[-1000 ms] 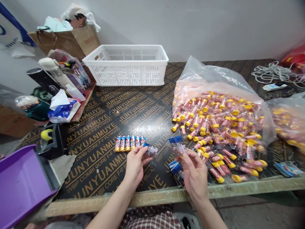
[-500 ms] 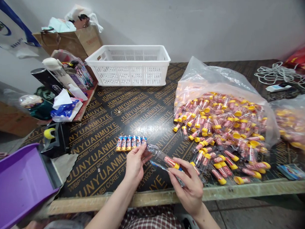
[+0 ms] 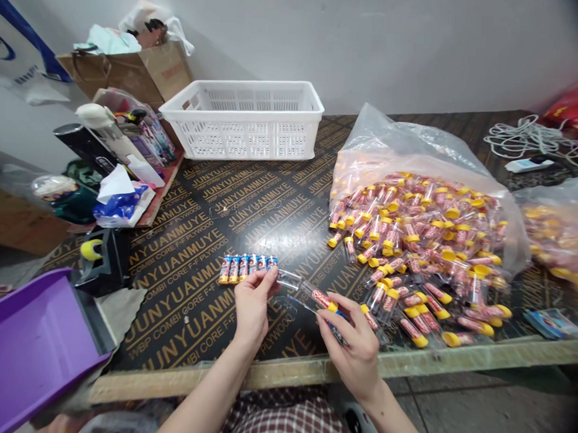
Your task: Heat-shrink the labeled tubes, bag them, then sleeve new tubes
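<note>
Near the table's front middle, my right hand (image 3: 351,345) pinches a clear tube (image 3: 323,300) with a red-and-white wrapper and yellow cap; something blue shows beneath it between the fingers. My left hand (image 3: 254,304) has its thumb and forefinger closed at one end of a clear piece (image 3: 289,279) that reaches toward the tube. Just behind the left fingers, a row of several small blue tubes (image 3: 243,268) with gold ends stands on the dark table. A heap of yellow-capped tubes (image 3: 412,227) spills from a plastic bag (image 3: 405,141) at the right.
A white basket (image 3: 249,136) stands at the back. On the left are a purple dustpan (image 3: 28,340), a black tape dispenser (image 3: 104,264), bottles (image 3: 102,131) and a paper bag (image 3: 165,73). A second bag of tubes (image 3: 561,232), cards (image 3: 552,324) and a coiled cable (image 3: 523,139) lie right.
The clear piece now stretches out straighter and more visibly between my hands. My left hand has shifted slightly left, and the view has moved a little.
</note>
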{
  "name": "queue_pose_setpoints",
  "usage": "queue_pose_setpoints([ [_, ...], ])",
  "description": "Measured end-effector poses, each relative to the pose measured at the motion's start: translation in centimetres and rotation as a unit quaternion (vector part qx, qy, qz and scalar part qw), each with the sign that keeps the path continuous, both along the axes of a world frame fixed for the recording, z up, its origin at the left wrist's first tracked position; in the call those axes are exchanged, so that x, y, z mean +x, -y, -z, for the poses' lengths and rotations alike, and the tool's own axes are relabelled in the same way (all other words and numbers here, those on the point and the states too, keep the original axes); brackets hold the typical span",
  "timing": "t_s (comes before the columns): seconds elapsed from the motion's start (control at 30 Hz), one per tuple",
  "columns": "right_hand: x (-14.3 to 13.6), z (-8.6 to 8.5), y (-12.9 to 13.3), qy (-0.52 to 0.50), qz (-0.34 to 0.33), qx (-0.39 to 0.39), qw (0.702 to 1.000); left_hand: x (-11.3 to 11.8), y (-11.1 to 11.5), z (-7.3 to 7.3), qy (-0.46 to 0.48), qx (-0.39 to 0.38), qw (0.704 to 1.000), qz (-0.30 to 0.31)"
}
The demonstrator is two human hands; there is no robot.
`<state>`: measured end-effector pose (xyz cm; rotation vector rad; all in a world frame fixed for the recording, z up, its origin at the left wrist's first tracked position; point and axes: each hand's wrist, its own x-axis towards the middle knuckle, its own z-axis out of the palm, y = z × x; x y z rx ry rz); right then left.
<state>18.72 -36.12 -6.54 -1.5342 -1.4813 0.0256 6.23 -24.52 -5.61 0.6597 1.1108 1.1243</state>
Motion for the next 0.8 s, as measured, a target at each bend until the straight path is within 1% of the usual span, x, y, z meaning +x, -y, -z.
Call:
queue_pose_setpoints([
  [0.2,0.0,-0.2,0.1,0.012,0.016,0.010,1.000,-0.1,0.1,0.3,-0.021,0.012,1.000,0.007],
  [0.37,-0.3,0.4,0.2,0.036,-0.020,-0.006,0.999,0.1,0.4,0.6,-0.040,0.025,0.999,0.010],
  [0.43,-0.6,0.5,0.2,0.038,-0.026,-0.006,0.999,0.4,0.8,0.5,-0.042,0.030,0.998,0.028],
  [0.5,-0.9,0.4,0.1,0.032,-0.028,-0.007,0.999,0.7,1.3,0.3,-0.020,0.021,0.998,0.060],
  [0.57,-1.0,-0.1,0.1,0.014,-0.035,-0.013,0.999,0.9,1.4,0.0,0.018,-0.003,0.995,0.096],
  [0.63,-0.7,-0.8,0.2,-0.018,-0.038,-0.018,0.999,0.7,0.9,-0.2,0.050,-0.034,0.992,0.112],
  [0.67,-0.3,-1.0,0.3,-0.041,-0.028,-0.018,0.999,0.4,0.4,-0.3,0.058,-0.044,0.991,0.112],
  [0.73,0.8,-1.3,0.1,-0.078,0.018,-0.015,0.997,-0.3,-0.8,-0.4,0.057,-0.046,0.993,0.097],
  [0.8,2.0,-1.0,-0.3,-0.086,0.056,-0.044,0.994,-1.0,-1.9,-0.4,0.046,-0.038,0.994,0.093],
])
